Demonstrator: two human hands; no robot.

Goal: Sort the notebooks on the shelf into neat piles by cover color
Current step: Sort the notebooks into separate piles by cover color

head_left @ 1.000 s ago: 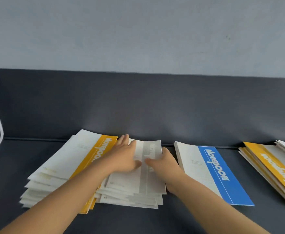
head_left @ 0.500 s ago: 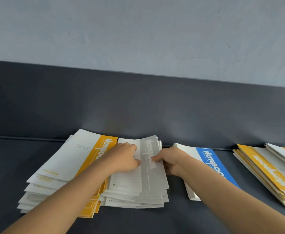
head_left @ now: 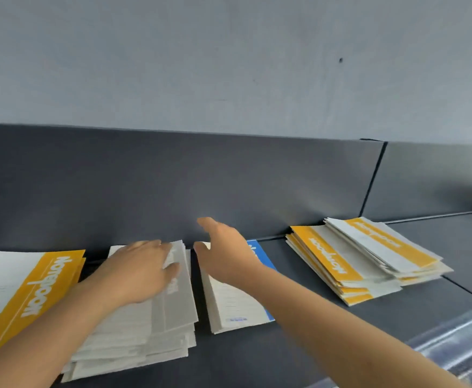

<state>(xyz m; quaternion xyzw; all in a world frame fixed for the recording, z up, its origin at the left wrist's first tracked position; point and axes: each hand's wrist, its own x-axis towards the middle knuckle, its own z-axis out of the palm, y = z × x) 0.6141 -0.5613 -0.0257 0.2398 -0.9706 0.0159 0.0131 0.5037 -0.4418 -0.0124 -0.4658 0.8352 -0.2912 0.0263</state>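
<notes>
**Covered, cropped and unreadable**

The yellow notebook pile (head_left: 19,289) at far left runs off the left edge. The left hand (head_left: 142,273) and its forearm cover much of the grey notebook pile (head_left: 173,317). The right hand (head_left: 223,256) hides most of the title on the blue notebook pile (head_left: 234,309), whose small print is illegible. A blurred clear strip (head_left: 458,343) is cropped at lower right.

The notebooks (head_left: 341,264) have smooth, matt paper covers. The dark grey shelf (head_left: 257,357) looks matt and smooth; its near-right edge strip (head_left: 461,340) is glossy clear plastic.
</notes>
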